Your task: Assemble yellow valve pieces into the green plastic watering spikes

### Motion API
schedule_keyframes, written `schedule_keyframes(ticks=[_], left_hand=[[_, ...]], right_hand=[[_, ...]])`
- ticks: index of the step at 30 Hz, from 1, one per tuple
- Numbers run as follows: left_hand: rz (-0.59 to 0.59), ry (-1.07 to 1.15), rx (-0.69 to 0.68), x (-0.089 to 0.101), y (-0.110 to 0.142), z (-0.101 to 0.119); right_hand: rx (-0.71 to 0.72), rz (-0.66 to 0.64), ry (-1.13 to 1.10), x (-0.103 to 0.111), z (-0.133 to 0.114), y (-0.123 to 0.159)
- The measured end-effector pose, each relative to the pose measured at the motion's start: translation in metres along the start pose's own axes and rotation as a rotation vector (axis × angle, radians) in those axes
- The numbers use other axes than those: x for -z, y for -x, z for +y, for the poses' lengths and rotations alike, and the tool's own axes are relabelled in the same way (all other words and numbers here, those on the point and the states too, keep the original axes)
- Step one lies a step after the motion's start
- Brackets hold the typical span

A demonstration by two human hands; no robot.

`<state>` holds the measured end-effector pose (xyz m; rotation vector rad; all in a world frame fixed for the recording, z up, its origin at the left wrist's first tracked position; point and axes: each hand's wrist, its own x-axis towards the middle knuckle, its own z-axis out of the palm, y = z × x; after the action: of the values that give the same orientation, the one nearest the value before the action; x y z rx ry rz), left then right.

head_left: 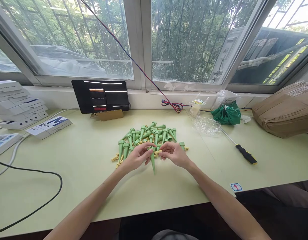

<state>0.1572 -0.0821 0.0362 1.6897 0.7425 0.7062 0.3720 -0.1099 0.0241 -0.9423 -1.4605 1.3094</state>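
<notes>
My left hand [139,156] is closed on a green plastic plant-watering spike [153,164], whose pointed end hangs down toward me. In the fingers of my right hand [175,154] is a small yellow plastic valve piece [157,152], held against or right beside the spike's upper part; I cannot tell whether the two are joined. Just behind both hands lies a heap of green spikes [156,135], several with yellow valve pieces among them. Loose-looking yellow pieces [115,157] show at the heap's left edge. The held spike's upper end is partly hidden by my fingers.
A screwdriver [246,154] lies to the right, near a green bag [227,114] and clear plastic wrap [206,125]. A tablet [114,96] showing a timer leans at the back. White boxes [19,106] and a black cable [60,180] are at left, a brown package [283,110] at right.
</notes>
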Motion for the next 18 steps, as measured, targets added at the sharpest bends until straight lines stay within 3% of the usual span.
schedule_keyframes(ticks=[18], left_hand=[[-0.034,0.227,0.108,0.0006,0.0007,-0.0014]], right_hand=[[0.079,0.079,0.12,-0.0011,0.0068,0.0012]])
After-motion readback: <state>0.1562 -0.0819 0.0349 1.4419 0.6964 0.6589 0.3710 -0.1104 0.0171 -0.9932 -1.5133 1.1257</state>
